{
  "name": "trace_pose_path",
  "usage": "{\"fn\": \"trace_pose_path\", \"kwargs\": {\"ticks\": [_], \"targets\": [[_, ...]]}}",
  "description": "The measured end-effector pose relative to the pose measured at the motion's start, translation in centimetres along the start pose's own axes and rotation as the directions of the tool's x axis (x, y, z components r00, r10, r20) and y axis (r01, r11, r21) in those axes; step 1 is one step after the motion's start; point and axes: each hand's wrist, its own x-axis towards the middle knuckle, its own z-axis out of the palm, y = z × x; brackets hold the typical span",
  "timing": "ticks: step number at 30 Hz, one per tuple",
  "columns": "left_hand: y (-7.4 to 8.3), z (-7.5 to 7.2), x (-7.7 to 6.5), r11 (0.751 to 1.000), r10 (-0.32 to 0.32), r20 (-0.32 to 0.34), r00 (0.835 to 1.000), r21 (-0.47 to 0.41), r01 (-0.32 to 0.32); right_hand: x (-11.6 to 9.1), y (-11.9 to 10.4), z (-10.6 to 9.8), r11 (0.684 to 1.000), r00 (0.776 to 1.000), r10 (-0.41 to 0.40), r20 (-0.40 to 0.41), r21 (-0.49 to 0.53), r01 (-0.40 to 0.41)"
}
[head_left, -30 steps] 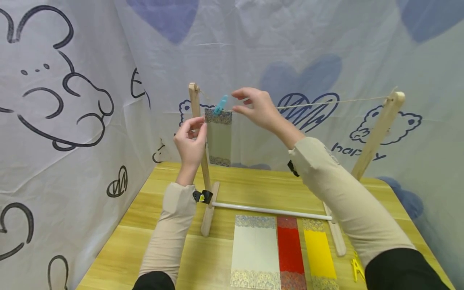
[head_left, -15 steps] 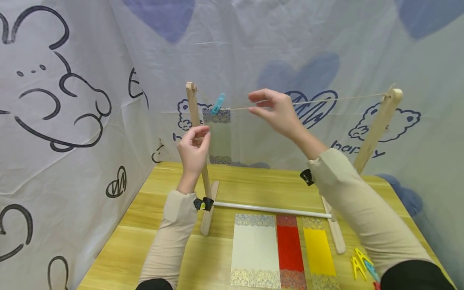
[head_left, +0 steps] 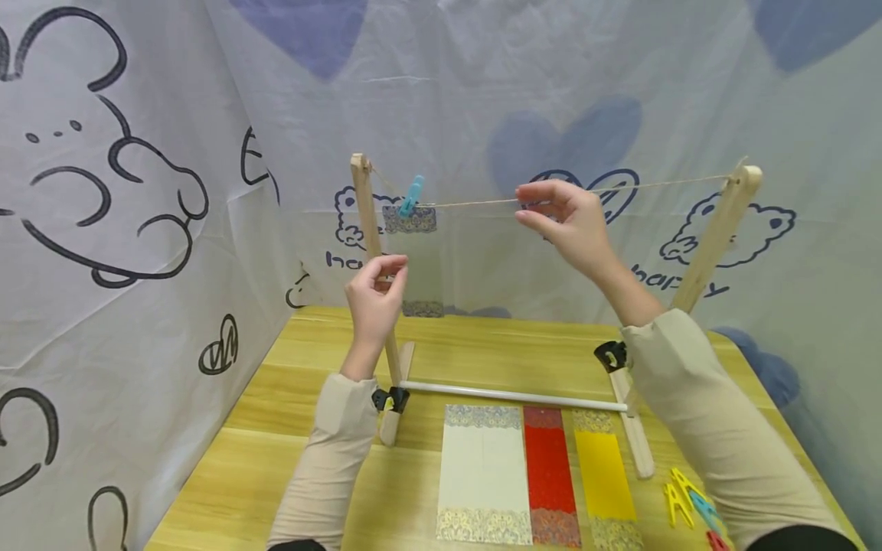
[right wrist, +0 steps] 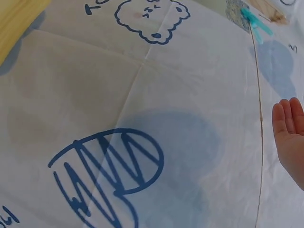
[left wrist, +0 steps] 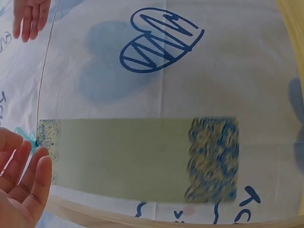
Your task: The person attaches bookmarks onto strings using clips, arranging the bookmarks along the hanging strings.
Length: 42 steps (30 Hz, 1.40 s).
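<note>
A turquoise clothespin clips a pale green strip with patterned ends to the string, near the left post. The strip hangs down. Below the clothespin, my left hand is raised in front of the left post and the strip's edge. Its fingers are bent loosely and hold nothing. Farther right, my right hand hovers by the string, with thumb and fingers apart and nothing between them. The right wrist view shows that hand beside the string, a gap between them.
Wooden posts carry the string, joined low down by a white rod. On the wooden table lie a white sheet, a red strip and a yellow strip. Several clothespins lie at the right. A printed curtain hangs behind.
My right hand has moved right along the string, away from the clothespin. My left hand has dropped lower and slightly right. More clothespins on the table have come into view.
</note>
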Motion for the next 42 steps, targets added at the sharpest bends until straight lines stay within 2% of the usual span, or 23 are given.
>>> {"fn": "trace_pose_path", "kwargs": {"ticks": [7,13,17,24,34,42], "targets": [[-3.6,0.9,-0.6,0.999,-0.009,0.013,1.0,-0.042,0.01,-1.5,0.4,-1.6,0.999,0.998,0.039,-0.043,0.023,-0.038],[-4.5,1.2,-1.3,0.999,-0.003,0.032,0.999,-0.034,0.005,-2.8,0.5,-2.6,0.998,0.997,0.06,-0.057,0.015,-0.06],[-4.7,1.4,-1.9,0.999,-0.018,0.052,0.998,-0.036,0.02,-3.7,0.9,-3.0,0.995,0.994,0.104,-0.036,-0.005,-0.104],[-1.6,1.2,-2.4,0.998,-0.051,0.078,0.996,-0.028,0.053,-5.3,1.9,-3.7,0.992,0.991,0.123,-0.042,0.002,-0.123],[-2.1,1.7,-3.8,0.991,-0.118,0.111,0.987,-0.048,0.124,-8.1,3.0,-4.8,0.979,0.978,0.198,-0.058,-0.027,-0.2],[-2.7,2.3,-5.0,0.986,-0.134,0.143,0.981,-0.076,0.146,-10.4,4.0,-5.7,0.966,0.968,0.232,-0.094,-0.097,-0.241]]}}
